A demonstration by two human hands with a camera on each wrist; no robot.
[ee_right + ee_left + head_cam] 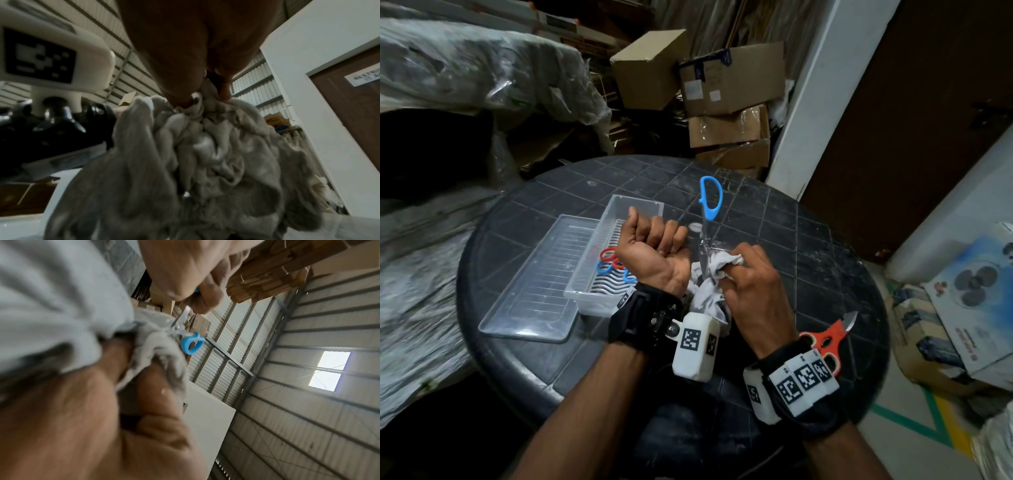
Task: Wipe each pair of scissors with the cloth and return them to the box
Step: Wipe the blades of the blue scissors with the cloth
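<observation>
My left hand (661, 240), palm up with fingers curled, grips one handle of the blue scissors (710, 198). Their other handle loop stands up over the table, and it shows in the left wrist view as the blue handle (192, 344). My right hand (736, 270) bunches the white cloth (709, 277) around the metal blades just below the pivot. The cloth (205, 154) fills the right wrist view, pinched by my right fingers (183, 97). The clear plastic box (635, 200) stands left of my hands. It holds scissors with red and blue handles (609, 257).
The box's clear lid (534, 284) lies flat left of the box on the round black table (808, 246). Orange-handled scissors (828, 337) lie on the table by my right wrist. Cardboard cartons (726, 96) and plastic-wrapped bundles (482, 68) stand beyond the table.
</observation>
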